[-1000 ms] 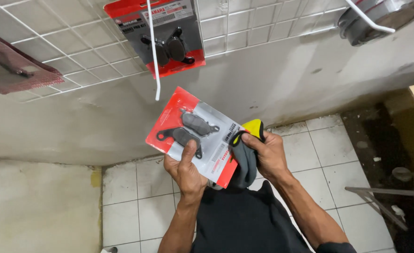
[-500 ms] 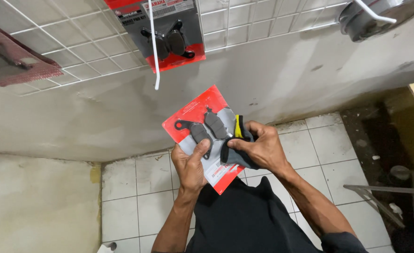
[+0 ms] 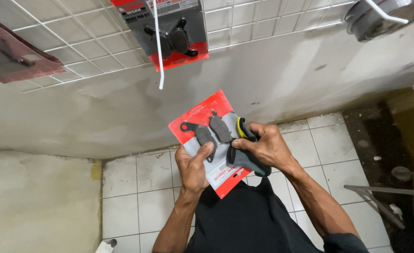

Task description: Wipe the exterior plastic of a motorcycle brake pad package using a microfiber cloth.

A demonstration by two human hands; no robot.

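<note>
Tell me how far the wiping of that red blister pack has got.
Done: one similar pack already hangs on the wire grid. In hand: the left hand holds the red blister pack while the right hand presses a grey cloth on it. Left: this pack is not yet hung.

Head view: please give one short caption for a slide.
Left hand holds a red brake-pad blister pack; right hand presses a grey cloth on it.

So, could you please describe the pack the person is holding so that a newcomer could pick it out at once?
Start at the white wire grid on the grey wall, where a similar pack hangs. Below it, the left hand holds a red carded pack of two dark pads, while the right hand presses a grey and yellow cloth to it. It alone is held.
</note>
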